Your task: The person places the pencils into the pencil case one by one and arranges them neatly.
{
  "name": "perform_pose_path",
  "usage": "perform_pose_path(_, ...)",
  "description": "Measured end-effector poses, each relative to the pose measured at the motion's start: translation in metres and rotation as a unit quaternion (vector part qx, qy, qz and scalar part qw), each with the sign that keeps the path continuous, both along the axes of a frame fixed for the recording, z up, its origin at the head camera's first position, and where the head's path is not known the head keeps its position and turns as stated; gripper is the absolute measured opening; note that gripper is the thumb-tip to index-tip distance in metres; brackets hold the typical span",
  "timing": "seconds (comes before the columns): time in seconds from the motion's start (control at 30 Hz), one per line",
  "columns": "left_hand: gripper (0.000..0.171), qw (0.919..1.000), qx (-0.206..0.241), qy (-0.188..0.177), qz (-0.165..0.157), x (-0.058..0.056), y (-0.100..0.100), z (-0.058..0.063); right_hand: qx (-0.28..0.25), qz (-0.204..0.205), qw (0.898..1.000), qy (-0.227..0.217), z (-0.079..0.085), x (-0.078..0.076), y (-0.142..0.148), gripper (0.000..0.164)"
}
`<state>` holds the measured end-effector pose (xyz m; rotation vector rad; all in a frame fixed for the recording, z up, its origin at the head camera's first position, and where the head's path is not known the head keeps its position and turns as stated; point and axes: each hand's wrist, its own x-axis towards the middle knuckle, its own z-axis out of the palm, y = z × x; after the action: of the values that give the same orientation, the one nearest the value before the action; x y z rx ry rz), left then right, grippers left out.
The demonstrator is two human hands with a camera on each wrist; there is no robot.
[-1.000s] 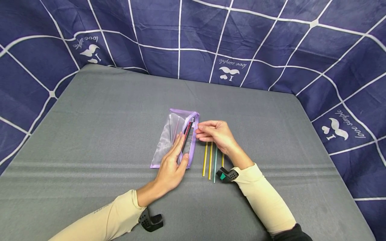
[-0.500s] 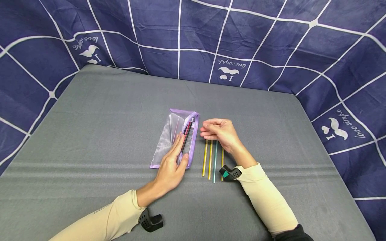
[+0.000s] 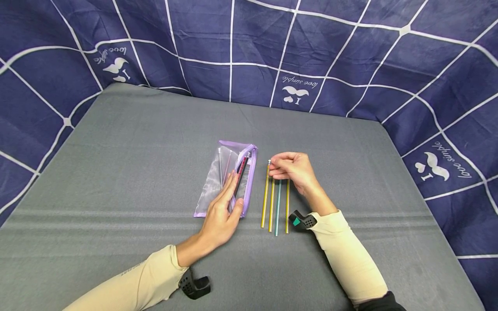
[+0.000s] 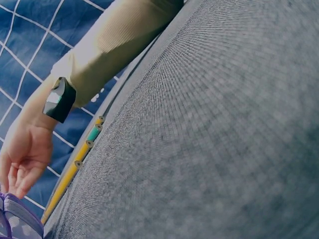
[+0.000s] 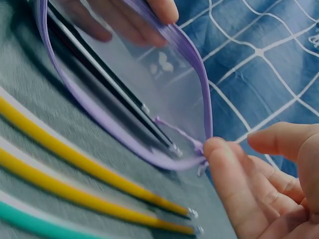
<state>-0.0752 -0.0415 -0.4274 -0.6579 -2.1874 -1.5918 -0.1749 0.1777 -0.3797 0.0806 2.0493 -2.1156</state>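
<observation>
In the head view a purple-edged mesh pencil pouch (image 3: 210, 194) lies with its zip side gaping to the right. My left hand (image 3: 221, 216) rests on it, fingers straight along the mesh and thumb near the lower end of the opening. Inside, dark pencils (image 5: 109, 84) show through the opening. My right hand (image 3: 293, 170) holds nothing; its thumb and fingers are apart in the right wrist view. It hovers over the far ends of several loose pencils: a yellow pencil (image 3: 265, 198) nearest the pouch, another yellow one, a teal pencil (image 3: 278, 211) and a yellow one at right.
A grey cloth-covered table (image 3: 136, 142) lies under everything. Blue curtains (image 3: 249, 34) with white grid lines hang behind it and at both sides. Black wrist devices sit on the left wrist (image 3: 194, 285) and the right wrist (image 3: 302, 220).
My right hand has drawn back from the pouch's edge to the right, over the loose pencils. The left hand and the pouch have stayed put.
</observation>
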Motion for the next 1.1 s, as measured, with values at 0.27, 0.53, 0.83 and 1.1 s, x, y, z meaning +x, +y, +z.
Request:
perform_pose_path(0.27, 0.059, 1.0000, -0.001, -0.001, 0.001, 0.000, 0.000, 0.000, 0.118, 0.010, 0.992, -0.030, 0.003, -0.007, 0.024, 0.013)
perform_pose_path(0.53, 0.059, 1.0000, 0.000, -0.006, 0.002, 0.000, 0.000, 0.000, 0.204, 0.024, 0.977, -0.063, 0.003, -0.011, 0.044, 0.016)
perform_pose_path(0.83, 0.060, 1.0000, 0.000, -0.001, 0.001, 0.000, 0.000, 0.000, 0.255, 0.051, 0.960, -0.108, 0.003, -0.013, 0.052, 0.023)
perform_pose_path(1.1, 0.060, 1.0000, -0.001, -0.004, 0.001, 0.000, 0.000, 0.000, 0.267, 0.074, 0.952, -0.133, 0.004, -0.011, 0.052, 0.023)
